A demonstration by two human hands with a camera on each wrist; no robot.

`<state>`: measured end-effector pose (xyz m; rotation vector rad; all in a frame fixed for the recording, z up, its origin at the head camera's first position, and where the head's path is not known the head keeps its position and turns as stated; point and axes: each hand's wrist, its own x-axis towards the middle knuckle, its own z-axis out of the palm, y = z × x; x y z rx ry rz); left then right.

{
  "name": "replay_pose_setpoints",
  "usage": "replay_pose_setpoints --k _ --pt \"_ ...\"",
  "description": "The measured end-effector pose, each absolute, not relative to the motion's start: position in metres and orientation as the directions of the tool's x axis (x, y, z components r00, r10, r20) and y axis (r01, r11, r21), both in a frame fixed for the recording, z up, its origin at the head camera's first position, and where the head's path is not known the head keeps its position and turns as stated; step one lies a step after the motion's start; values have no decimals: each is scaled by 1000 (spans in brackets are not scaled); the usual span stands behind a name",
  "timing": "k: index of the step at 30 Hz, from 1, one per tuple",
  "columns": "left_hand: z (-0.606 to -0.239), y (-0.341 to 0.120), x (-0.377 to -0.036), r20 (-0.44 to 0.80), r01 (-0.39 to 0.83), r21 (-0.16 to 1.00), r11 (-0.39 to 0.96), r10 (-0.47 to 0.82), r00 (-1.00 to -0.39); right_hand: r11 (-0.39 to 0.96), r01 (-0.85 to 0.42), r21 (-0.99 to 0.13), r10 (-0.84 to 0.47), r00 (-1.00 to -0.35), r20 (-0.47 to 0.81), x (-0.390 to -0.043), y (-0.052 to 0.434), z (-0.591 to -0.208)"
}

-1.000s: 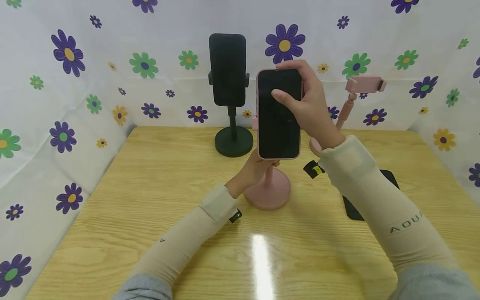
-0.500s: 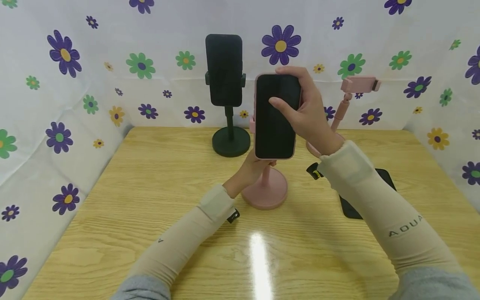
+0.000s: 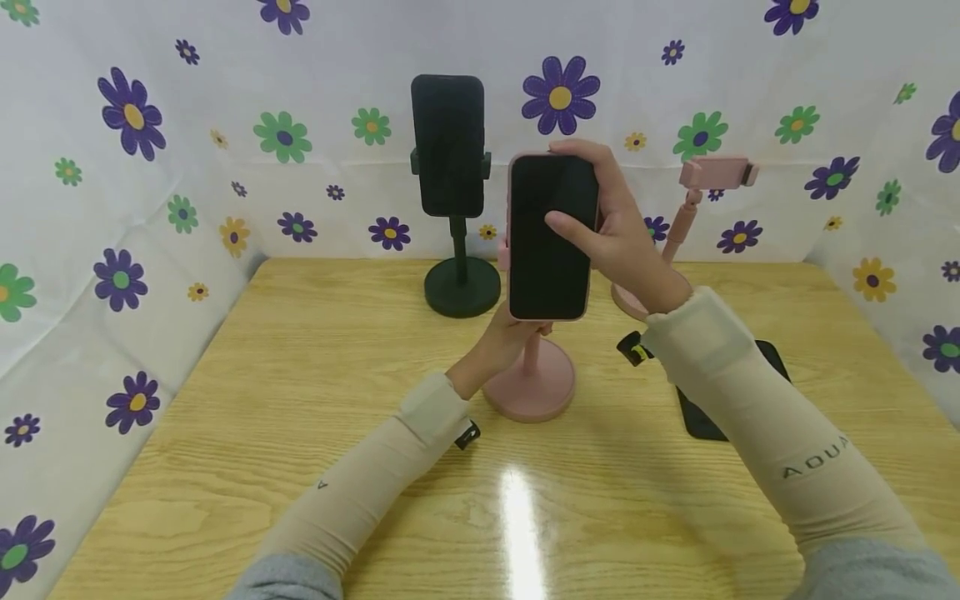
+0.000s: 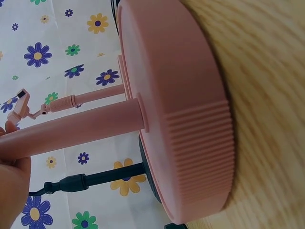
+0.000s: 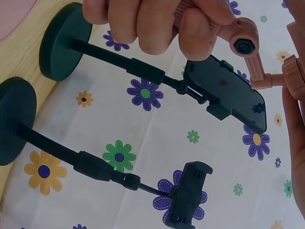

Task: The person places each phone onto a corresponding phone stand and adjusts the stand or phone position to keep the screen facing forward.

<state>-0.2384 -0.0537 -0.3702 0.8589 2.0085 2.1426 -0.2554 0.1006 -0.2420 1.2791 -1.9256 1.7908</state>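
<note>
A phone (image 3: pixel 547 271) with a dark screen and pink edges stands upright in a pink phone stand, whose clamp shows at the phone's left side. My right hand (image 3: pixel 633 242) grips the phone's upper right corner, thumb across the screen and a finger over the top edge; its other fingers are hidden behind. With my left hand (image 3: pixel 498 346) I hold the stand's pole below the phone. Curled fingers (image 5: pixel 152 24) wrap the upper pole in the right wrist view. In the left wrist view the round ribbed base (image 4: pixel 186 119) sits on the wooden table.
Behind, a dark green stand (image 3: pixel 462 287) holds a black phone (image 3: pixel 448 146). Another dark green stand with a bare clamp (image 5: pixel 188 195) shows in the right wrist view. A second pink stand (image 3: pixel 716 173) is at the back right. One black phone (image 3: pixel 699 417) lies partly under my right forearm.
The top of the held phone has dropped slightly, and my right thumb has come a little lower with it. My left hand keeps its hold on the pole.
</note>
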Motion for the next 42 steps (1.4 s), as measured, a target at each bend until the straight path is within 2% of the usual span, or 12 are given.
replay_pose_setpoints --k 6,13,23,30,38,42 --pt "-373 -54 -240 387 347 922 -172 448 -806 -145 -674 -724 -450 -606 655 -258 103 -241" --pt "-373 -53 -240 378 334 926 -176 444 -812 -252 -629 -735 -467 -586 662 -258 104 -242" --pt "-370 -54 -238 357 297 934 -199 451 -818 -166 -698 -697 -446 -577 684 -257 101 -242" --pt "-368 -54 -240 335 274 941 -196 440 -834 -192 -660 -726 -446 -600 664 -257 97 -239" --pt "-372 -53 -238 378 299 923 -241 428 -821 -223 -685 -694 -416 -576 703 -258 98 -244" --pt "-374 -53 -239 390 327 920 -215 431 -814 -231 -679 -697 -408 -583 703 -258 100 -247"
